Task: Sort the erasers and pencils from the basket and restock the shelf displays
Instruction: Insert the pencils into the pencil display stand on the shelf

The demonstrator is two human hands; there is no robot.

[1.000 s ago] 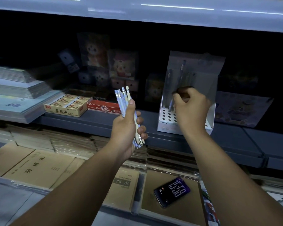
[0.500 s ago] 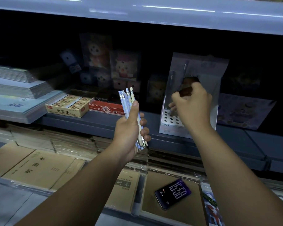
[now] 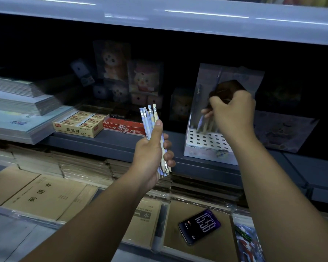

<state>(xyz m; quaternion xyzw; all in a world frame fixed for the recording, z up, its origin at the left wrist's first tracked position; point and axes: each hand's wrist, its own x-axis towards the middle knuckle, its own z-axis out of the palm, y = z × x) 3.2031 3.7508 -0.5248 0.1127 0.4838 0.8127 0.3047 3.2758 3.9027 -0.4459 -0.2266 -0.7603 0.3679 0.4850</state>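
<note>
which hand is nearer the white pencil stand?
Right. The right hand is above the pencil stand, pinching a pencil in it; the left hand holds a pencil bundle left of it.

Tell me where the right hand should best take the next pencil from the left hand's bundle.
Probably at the bundle's top ends: they stand free above the left hand's thumb, slightly fanned, so one can be pinched alone. Come from above and the right; lower down, fingers wrap the bundle.
</note>
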